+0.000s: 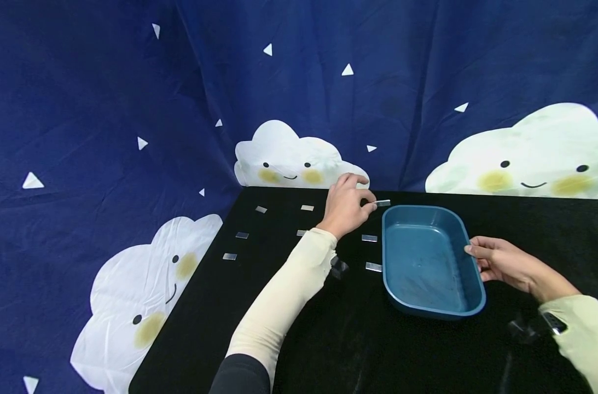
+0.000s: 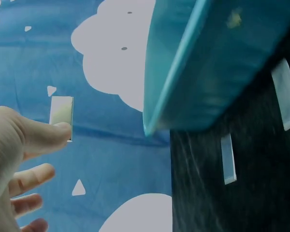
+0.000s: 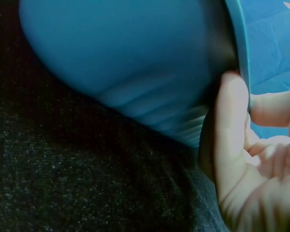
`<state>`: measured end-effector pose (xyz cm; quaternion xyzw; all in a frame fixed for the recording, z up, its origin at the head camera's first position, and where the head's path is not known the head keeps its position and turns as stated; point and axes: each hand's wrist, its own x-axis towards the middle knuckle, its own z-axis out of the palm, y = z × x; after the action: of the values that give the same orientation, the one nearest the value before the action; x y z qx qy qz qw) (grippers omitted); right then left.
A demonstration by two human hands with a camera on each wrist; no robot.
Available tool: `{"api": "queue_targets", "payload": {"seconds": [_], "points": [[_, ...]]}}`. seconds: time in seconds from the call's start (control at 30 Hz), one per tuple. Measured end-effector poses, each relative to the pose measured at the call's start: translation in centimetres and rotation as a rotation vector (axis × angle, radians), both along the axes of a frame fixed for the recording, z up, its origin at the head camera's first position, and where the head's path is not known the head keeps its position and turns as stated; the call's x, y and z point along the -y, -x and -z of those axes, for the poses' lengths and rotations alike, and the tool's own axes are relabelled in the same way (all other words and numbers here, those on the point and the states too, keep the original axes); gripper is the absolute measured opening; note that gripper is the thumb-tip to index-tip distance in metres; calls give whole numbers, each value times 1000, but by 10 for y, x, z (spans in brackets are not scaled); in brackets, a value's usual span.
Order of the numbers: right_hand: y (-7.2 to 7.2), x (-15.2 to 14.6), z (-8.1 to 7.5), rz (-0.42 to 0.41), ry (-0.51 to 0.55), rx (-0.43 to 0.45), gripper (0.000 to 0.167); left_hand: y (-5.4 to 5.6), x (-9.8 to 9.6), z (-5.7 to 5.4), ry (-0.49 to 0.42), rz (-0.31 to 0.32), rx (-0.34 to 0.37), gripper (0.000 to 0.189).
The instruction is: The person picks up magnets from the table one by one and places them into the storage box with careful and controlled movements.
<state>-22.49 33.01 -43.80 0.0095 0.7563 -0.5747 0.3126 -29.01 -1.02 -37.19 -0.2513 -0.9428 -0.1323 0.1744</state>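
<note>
Between thumb and forefinger, my left hand pinches a small flat clear-and-silvery rectangular piece, just beyond the back left corner of a blue plastic basin. In the left wrist view the piece stands up from the fingertips, while the other fingers are spread apart. My right hand grips the basin's right rim, thumb on top and fingers beneath. Seen from the right wrist, the basin's outer wall tilts up over the black cloth. The basin is otherwise hollow, with scuffs on its floor.
Several similar pieces lie in loose rows on the black tabletop, such as one piece left of the basin and another piece near the left edge. A blue curtain with cloud prints hangs behind and to the left.
</note>
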Motion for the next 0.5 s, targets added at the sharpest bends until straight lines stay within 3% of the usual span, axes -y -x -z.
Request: {"api": "queue_targets", "payload": {"seconds": [0.5], "points": [[0, -1, 6, -9, 7, -13, 17, -8, -63, -1, 69, 21, 57, 14]]}}
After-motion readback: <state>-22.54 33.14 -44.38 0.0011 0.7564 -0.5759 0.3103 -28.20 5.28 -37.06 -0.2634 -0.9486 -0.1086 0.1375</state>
